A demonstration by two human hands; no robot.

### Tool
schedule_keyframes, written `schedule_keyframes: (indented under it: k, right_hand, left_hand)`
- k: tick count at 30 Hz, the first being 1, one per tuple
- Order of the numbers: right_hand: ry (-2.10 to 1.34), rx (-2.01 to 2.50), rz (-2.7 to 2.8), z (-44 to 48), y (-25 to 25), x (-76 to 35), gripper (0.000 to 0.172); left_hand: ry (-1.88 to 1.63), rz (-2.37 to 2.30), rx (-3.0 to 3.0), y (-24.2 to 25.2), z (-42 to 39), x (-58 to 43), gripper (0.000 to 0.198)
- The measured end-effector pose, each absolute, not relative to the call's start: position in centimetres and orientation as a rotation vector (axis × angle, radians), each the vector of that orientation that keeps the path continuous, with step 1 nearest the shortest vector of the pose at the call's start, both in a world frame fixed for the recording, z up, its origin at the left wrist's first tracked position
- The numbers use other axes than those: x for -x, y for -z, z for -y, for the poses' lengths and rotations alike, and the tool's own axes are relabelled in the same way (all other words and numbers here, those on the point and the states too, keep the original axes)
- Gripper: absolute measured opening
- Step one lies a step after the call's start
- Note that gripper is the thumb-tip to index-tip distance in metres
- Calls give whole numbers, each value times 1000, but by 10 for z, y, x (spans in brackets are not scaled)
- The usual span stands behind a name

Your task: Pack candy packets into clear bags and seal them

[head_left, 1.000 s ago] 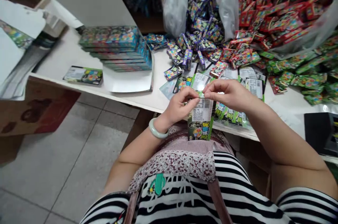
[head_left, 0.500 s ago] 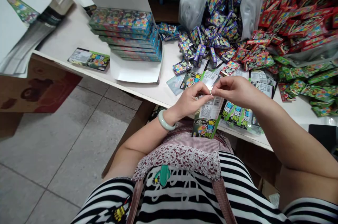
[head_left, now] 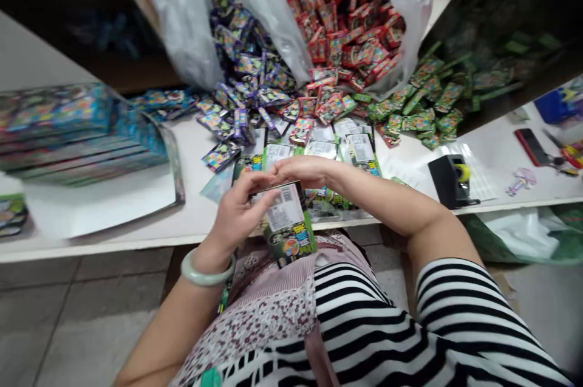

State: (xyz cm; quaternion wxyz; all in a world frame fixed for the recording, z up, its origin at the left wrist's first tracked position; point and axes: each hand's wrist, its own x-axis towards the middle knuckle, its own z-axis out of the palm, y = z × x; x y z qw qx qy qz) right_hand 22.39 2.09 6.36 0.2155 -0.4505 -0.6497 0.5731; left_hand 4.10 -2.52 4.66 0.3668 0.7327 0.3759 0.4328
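A black and green printed cardboard packet (head_left: 291, 232) with a white barcode panel stands tilted at the table's front edge, against my apron. My left hand (head_left: 241, 208), with a pale green bangle at the wrist, is closed on its upper left side, the thumb lying across the barcode panel. Over the packet's top edge my right hand (head_left: 303, 171) bends toward the left, its fingertips meeting the left fingers. Those fingertips are blurred and partly hidden, so whether they grip anything does not show. More printed cards (head_left: 362, 150) lie just behind the hands.
Behind are heaps of small purple packs (head_left: 241, 95), red packs (head_left: 350, 41) and green packs (head_left: 426, 107), partly in clear bags. Stacked display boxes (head_left: 77, 132) stand left. A black tape dispenser (head_left: 450, 180) and a phone (head_left: 532, 147) lie right on the white table (head_left: 195, 217).
My view has swung right, bringing the tape dispenser and phone in. Both hands were pinching together above the packet; now the left holds its side and the right reaches over its top edge.
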Motion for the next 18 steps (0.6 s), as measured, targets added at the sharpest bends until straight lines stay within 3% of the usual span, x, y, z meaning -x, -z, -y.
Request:
schedule_keyframes:
  k: [2, 4, 9, 12, 18]
  right_hand:
    - [-1661, 1306, 1764, -26, -62, -254, 9]
    - [-1428, 1446, 1680, -30, -58, -306, 15]
    - [-326, 2278, 1136, -35, -24, -464, 30]
    - [-320, 2437, 924, -38, -1, -513, 40]
    - [-450, 2187, 731, -51, 22, -522, 40]
  left_hand:
    - [-1137, -1038, -1827, -47, 17, -31, 14]
    - [-1298, -1201, -1634, -41, 6, -15, 12]
    - [-1727, -1390, -1052, -8, -20, 20, 25]
    - [-1531, -1420, -881, 10, -18, 14, 35]
    - [-1114, -1520, -1043, 23, 9, 8, 65]
